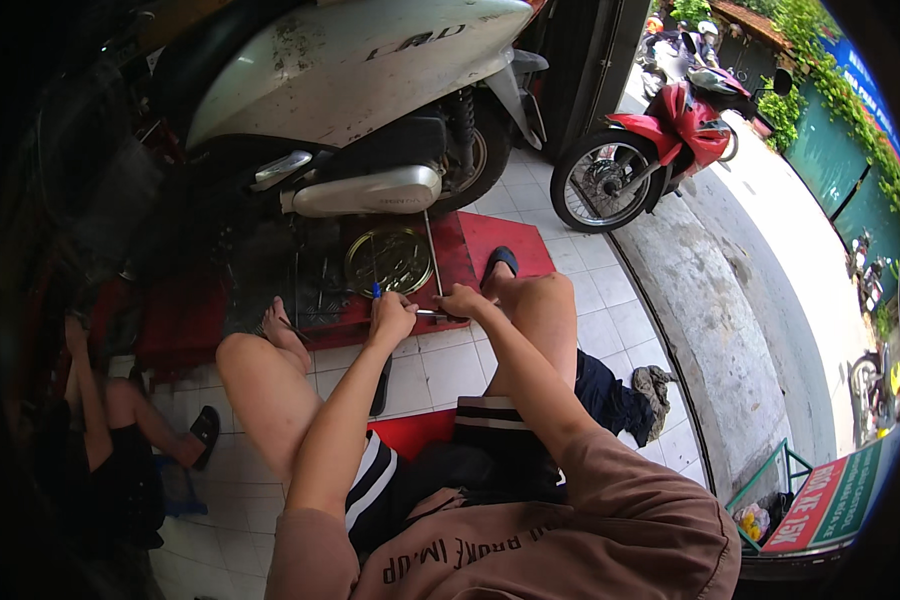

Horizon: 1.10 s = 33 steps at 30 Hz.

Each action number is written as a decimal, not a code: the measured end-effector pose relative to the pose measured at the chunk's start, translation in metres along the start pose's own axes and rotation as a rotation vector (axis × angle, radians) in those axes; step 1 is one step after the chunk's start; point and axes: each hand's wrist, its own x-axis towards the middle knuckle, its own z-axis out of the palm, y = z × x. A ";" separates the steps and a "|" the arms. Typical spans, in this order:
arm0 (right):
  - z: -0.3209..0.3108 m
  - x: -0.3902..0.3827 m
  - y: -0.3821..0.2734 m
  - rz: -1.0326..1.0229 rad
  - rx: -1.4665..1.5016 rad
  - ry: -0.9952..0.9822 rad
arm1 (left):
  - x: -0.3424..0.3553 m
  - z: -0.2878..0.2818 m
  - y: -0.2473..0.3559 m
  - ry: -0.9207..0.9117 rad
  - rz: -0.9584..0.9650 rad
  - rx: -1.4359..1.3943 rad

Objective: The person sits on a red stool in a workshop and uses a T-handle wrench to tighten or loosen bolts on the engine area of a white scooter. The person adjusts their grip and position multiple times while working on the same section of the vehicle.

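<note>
My left hand (394,316) is closed, and a small blue piece (377,289) sticks up beside its fingers. A short silver metal bar (431,314) reaches from that hand toward my right hand (462,301). The right fingers are bent at the lower end of a long thin metal rod (433,255), which runs up toward the scooter; their grip is partly hidden. Just beyond my hands a round metal tray (388,262) with small parts in it sits on the red lift platform (462,240). Above stands a silver-white scooter (350,75), its silver engine cover (368,190) facing me.
Another person's leg and sandal (206,436) are at the left. A red motorbike (676,140) is parked at the right by the curb. Dark cloth (610,400) lies by my right leg on the white tiled floor (425,382). A green-framed sign stands lower right.
</note>
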 end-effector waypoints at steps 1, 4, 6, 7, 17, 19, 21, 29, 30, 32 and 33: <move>-0.011 0.003 0.012 -0.020 0.027 -0.199 | 0.003 0.000 0.005 -0.027 -0.022 -0.011; -0.037 -0.019 0.003 -0.055 -0.095 -0.312 | 0.007 -0.003 0.007 -0.069 -0.074 -0.040; -0.049 -0.020 0.005 -0.049 -0.197 -0.301 | 0.008 -0.005 0.008 -0.096 -0.081 -0.039; -0.059 -0.032 -0.007 -0.036 -0.287 -0.279 | 0.005 -0.007 0.003 -0.104 -0.087 -0.033; -0.088 -0.057 0.019 -0.370 0.519 0.240 | -0.014 0.015 0.014 -0.206 0.260 0.122; -0.081 -0.054 0.012 -0.394 0.733 0.222 | -0.015 0.024 0.011 -0.164 0.265 0.256; -0.067 -0.048 0.004 -0.345 1.135 0.086 | -0.016 0.030 0.007 -0.151 0.211 0.247; -0.016 -0.017 -0.001 0.041 1.095 -0.322 | -0.021 0.044 0.010 -0.064 0.082 0.003; -0.014 -0.012 0.001 0.023 1.196 -0.452 | -0.018 0.050 0.006 -0.055 0.088 -0.005; -0.010 0.003 0.008 -0.138 1.286 -0.558 | -0.010 0.056 0.000 -0.107 0.061 -0.028; -0.010 0.006 0.009 -0.217 1.326 -0.616 | -0.006 0.059 -0.004 -0.163 0.023 -0.043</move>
